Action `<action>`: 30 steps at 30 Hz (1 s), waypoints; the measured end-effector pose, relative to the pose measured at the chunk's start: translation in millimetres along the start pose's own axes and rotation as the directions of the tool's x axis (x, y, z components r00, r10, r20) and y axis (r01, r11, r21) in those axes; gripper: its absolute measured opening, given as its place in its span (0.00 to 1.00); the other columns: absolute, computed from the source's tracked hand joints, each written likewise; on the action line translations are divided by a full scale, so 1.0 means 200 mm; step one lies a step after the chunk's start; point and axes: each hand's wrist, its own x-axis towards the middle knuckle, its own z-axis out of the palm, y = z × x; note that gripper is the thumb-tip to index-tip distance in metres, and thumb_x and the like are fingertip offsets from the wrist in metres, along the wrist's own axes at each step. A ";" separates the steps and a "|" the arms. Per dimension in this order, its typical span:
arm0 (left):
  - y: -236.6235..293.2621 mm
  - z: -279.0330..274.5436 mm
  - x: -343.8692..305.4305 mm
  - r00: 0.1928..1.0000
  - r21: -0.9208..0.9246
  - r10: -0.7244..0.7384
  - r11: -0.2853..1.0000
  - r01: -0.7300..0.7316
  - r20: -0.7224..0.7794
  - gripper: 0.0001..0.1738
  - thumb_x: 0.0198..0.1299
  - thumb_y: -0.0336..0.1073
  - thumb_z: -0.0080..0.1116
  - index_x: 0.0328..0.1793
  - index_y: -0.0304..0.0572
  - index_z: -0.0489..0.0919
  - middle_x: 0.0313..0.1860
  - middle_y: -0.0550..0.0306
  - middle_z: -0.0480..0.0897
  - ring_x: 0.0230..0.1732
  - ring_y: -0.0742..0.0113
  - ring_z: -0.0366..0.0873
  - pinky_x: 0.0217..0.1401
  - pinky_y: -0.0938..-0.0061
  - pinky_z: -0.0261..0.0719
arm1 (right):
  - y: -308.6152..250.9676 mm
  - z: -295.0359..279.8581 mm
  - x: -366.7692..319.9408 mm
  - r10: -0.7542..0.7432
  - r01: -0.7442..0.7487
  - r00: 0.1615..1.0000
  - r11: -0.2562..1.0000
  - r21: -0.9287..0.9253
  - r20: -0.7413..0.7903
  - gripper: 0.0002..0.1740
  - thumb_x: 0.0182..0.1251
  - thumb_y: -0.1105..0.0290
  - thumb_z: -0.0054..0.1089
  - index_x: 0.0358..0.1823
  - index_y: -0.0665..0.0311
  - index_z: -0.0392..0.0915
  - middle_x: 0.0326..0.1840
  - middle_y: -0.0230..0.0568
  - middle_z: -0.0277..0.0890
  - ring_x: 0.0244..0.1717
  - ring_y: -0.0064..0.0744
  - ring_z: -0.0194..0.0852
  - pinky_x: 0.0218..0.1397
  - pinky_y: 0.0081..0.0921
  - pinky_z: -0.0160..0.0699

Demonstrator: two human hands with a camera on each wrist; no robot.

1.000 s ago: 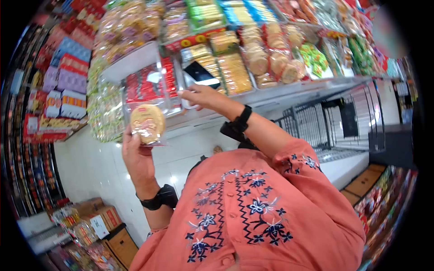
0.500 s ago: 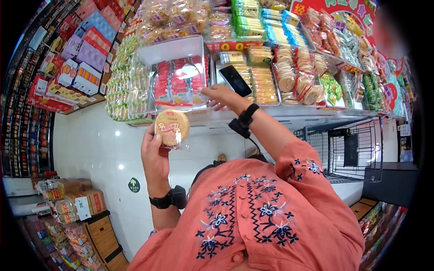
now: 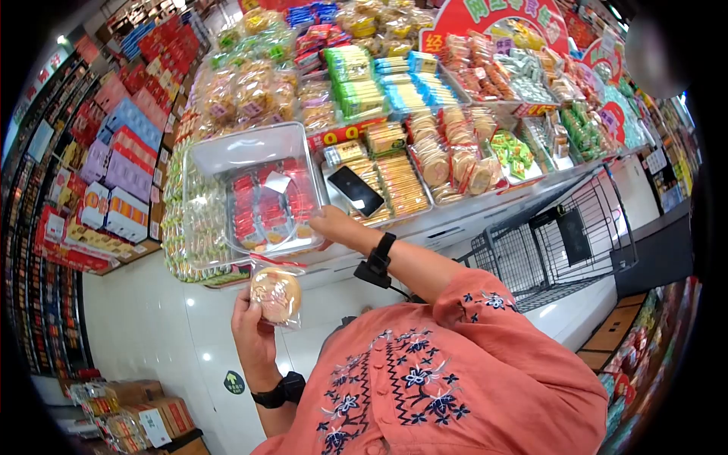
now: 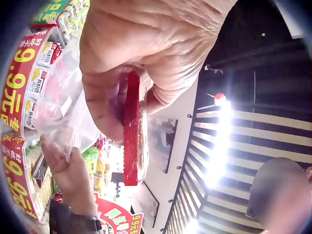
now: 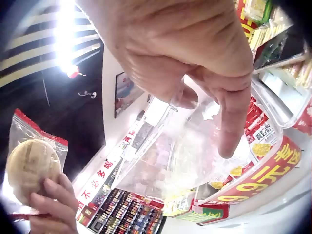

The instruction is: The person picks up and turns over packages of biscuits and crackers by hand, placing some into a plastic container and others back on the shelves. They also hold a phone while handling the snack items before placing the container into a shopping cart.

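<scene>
My left hand (image 3: 254, 334) pinches a round biscuit in a clear wrapper (image 3: 277, 297) at its side, in front of the display. In the left wrist view the wrapped biscuit (image 4: 135, 141) is seen edge-on, its red seal toward the camera. My right hand (image 3: 331, 226) is at the near right corner of a clear plastic bin (image 3: 220, 140) holding red snack packets (image 3: 254, 193). Between its thumb and fingers, in the right wrist view, is the edge of a clear plastic lid (image 5: 165, 165), tilted over the packets. The right fingertips are hidden in the head view.
A black phone (image 3: 356, 190) lies on yellow packets right of the bin. More wrapped biscuits (image 3: 429, 155) and green packets (image 3: 513, 155) fill neighbouring trays. A wire shopping cart (image 3: 557, 235) stands at right; stacked boxes (image 3: 121, 208) are at left.
The right hand, earlier spread beside the bin's corner, now holds the lid's edge, and the lid stands over the packets. The left hand still holds the biscuit, now turned. The head view has shifted.
</scene>
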 end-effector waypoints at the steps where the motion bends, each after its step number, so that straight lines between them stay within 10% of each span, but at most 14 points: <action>1: 0.02 0.03 -0.01 0.999 -0.016 -0.032 0.999 0.032 0.030 0.30 0.66 0.39 0.56 0.70 0.28 0.68 0.61 0.47 0.80 0.59 0.61 0.82 0.62 0.67 0.82 | -0.04 -0.01 -0.04 -0.029 0.029 0.999 0.999 0.030 -0.023 0.25 0.71 0.62 0.56 0.45 0.88 0.75 0.36 0.62 0.80 0.32 0.51 0.88 0.24 0.40 0.90; 6: 0.03 0.13 0.02 0.968 -0.020 -0.138 0.989 0.145 0.209 0.27 0.65 0.37 0.57 0.67 0.27 0.71 0.59 0.48 0.82 0.57 0.63 0.84 0.61 0.68 0.83 | -0.05 -0.18 -0.12 -0.135 0.130 0.991 0.951 -0.280 0.001 0.32 0.67 0.64 0.47 0.68 0.79 0.71 0.43 0.46 0.85 0.35 0.28 0.84 0.36 0.27 0.80; 10: 0.03 0.24 0.07 0.925 0.037 -0.186 0.982 0.184 0.331 0.32 0.64 0.40 0.58 0.70 0.25 0.69 0.61 0.47 0.81 0.59 0.62 0.83 0.64 0.69 0.82 | -0.31 -0.31 -0.42 -0.078 0.077 0.995 0.997 -0.015 -0.064 0.36 0.69 0.66 0.48 0.76 0.76 0.61 0.49 0.47 0.86 0.36 0.31 0.88 0.38 0.24 0.83; 19: -0.12 0.44 0.23 0.837 0.094 -0.288 0.956 0.277 0.466 0.28 0.68 0.36 0.55 0.70 0.25 0.69 0.62 0.46 0.81 0.62 0.60 0.82 0.68 0.65 0.79 | -0.36 -0.75 -0.86 -0.180 0.193 0.899 0.981 -0.006 -0.398 0.31 0.70 0.68 0.49 0.74 0.71 0.65 0.52 0.47 0.86 0.43 0.33 0.88 0.44 0.23 0.83; 23: -0.28 0.49 0.38 0.828 0.150 -0.313 0.950 0.275 0.465 0.28 0.72 0.37 0.51 0.73 0.27 0.67 0.64 0.46 0.80 0.61 0.60 0.82 0.63 0.65 0.83 | -0.31 -0.88 -1.14 -0.171 0.276 0.796 0.956 0.098 -0.580 0.28 0.71 0.70 0.50 0.69 0.77 0.67 0.46 0.52 0.85 0.39 0.36 0.88 0.44 0.28 0.86; 24: -0.27 0.57 0.39 0.833 0.139 -0.330 0.944 0.300 0.444 0.23 0.72 0.36 0.50 0.69 0.31 0.70 0.56 0.52 0.83 0.47 0.71 0.82 0.50 0.74 0.81 | -0.30 -0.90 -1.20 -0.146 0.287 0.780 0.948 0.140 -0.608 0.28 0.71 0.70 0.49 0.70 0.78 0.66 0.47 0.54 0.84 0.39 0.38 0.88 0.45 0.29 0.87; 30: -0.47 0.78 0.55 0.827 0.139 -0.316 0.949 0.284 0.466 0.24 0.75 0.38 0.49 0.70 0.29 0.67 0.57 0.47 0.83 0.50 0.61 0.86 0.49 0.64 0.88 | -0.14 -1.12 -1.53 -0.088 0.380 0.678 0.892 0.245 -0.730 0.30 0.73 0.69 0.49 0.71 0.81 0.59 0.51 0.62 0.82 0.43 0.47 0.88 0.48 0.35 0.90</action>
